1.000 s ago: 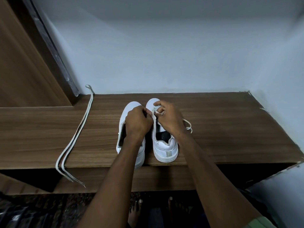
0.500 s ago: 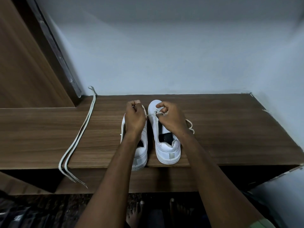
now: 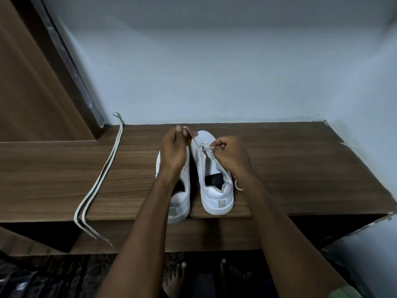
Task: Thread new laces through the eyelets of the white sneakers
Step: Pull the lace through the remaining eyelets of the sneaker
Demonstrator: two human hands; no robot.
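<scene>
Two white sneakers stand side by side on a wooden shelf [image 3: 290, 168], heels toward me. The right sneaker [image 3: 214, 190] has a white lace [image 3: 194, 140] running through its front eyelets. My left hand [image 3: 175, 150] hovers over the left sneaker [image 3: 182, 198] and pinches one end of that lace, drawn up and to the left. My right hand [image 3: 231, 155] pinches the other part of the lace at the right sneaker's eyelets. A loose loop of the lace [image 3: 237, 186] lies beside the right sneaker.
A second white lace [image 3: 101, 173] lies folded along the shelf at the left, its ends hanging over the front edge. A wooden panel [image 3: 32, 82] rises at the left, a pale wall behind. My bare feet [image 3: 178, 280] show below.
My left hand has lifted away from the right sneaker's eyelets, up and to the left, drawing the lace end out longer. My right hand has stayed at the eyelets.
</scene>
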